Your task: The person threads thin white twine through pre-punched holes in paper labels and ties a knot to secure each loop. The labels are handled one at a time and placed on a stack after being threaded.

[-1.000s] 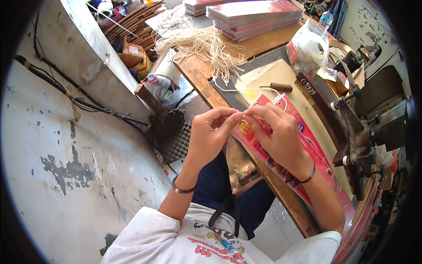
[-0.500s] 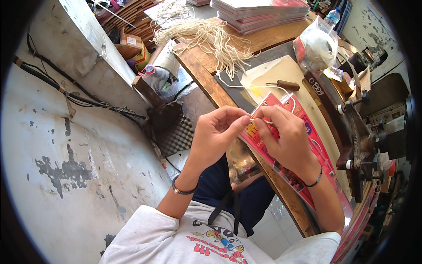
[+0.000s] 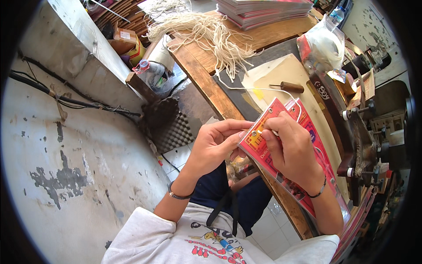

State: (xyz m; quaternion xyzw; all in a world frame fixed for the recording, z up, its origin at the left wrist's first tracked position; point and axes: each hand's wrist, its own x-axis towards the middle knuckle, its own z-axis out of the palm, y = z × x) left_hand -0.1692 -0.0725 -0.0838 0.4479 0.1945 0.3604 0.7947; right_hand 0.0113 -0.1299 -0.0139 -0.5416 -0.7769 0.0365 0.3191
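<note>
My left hand (image 3: 213,147) grips the left corner of a glossy red printed sheet (image 3: 269,163), thumb on top beside a metal eyelet (image 3: 254,133). The other fingers are partly hidden under it. Close to that eyelet, my right hand (image 3: 292,152) is closed in a pinch on a white cord (image 3: 246,88), a bit of which shows at the fingertips. The cord runs over the table and loops down by a second red sheet (image 3: 311,126) lying beneath. An awl (image 3: 292,87) with a wooden handle lies just beyond the sheets.
A bundle of cream cords (image 3: 211,37) lies on the wooden table (image 3: 193,57). Behind it stands a stack of printed sheets (image 3: 263,13). A filled plastic bag (image 3: 323,46) and a dark metal clamp-like frame (image 3: 336,127) stand right. The peeling wall (image 3: 79,141) is left.
My left hand has gone from pinching at the eyelet to holding the sheet's corner, which is now raised a little. My right fingers have drawn slightly right with the cord.
</note>
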